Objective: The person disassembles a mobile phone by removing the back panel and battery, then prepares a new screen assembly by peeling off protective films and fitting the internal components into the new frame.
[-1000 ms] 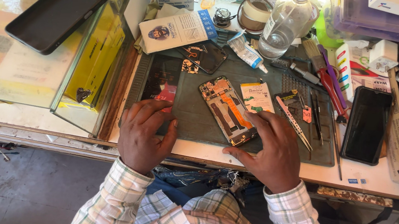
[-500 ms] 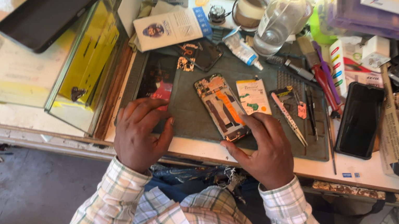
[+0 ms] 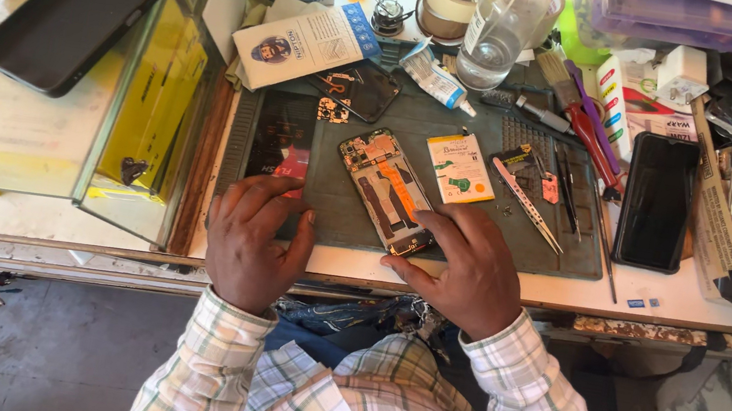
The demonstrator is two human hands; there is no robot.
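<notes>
Centrally, the opened smartphone with exposed orange ribbon cable (image 3: 385,189) lies angled on the grey-green rubber work mat (image 3: 479,227) on the bench. The right hand (image 3: 471,268), fingers spread, steadies its lower end. The left hand (image 3: 252,237) rests flat and empty, fingers spread, on a dark screen panel (image 3: 278,134). Steel tweezers (image 3: 527,204) lie within reach.

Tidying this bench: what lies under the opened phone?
The opened phone lies on a grey mat. The right hand covers its lower end, so what is under there stays hidden.

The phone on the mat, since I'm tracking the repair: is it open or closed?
Open: the phone shows bare internals and an orange flex cable.
</notes>
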